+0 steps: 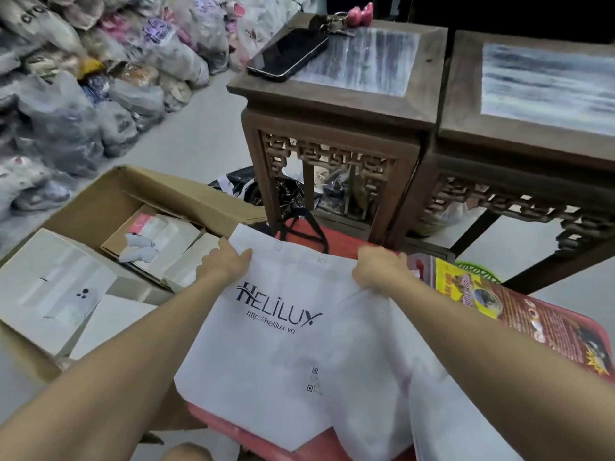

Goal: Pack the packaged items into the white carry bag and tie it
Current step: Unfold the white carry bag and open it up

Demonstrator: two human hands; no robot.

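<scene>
A white carry bag (299,354) with a black HELILUX print lies flat on a red stool (336,447) in front of me. My left hand (224,261) grips the bag's top edge at the left corner. Near the right corner, my right hand (377,271) grips the top edge, bunching the fabric. Packaged items (156,241) in pale boxes sit inside an open cardboard carton (100,207) to the left. Another flat pale box (50,287) lies on the carton's near flap.
Two dark carved wooden side tables (336,104) stand behind the stool; a phone (288,54) and keys (332,19) lie on the left one. Plastic bags of goods (66,94) pile along the left. A red and yellow printed packet (519,314) lies at right.
</scene>
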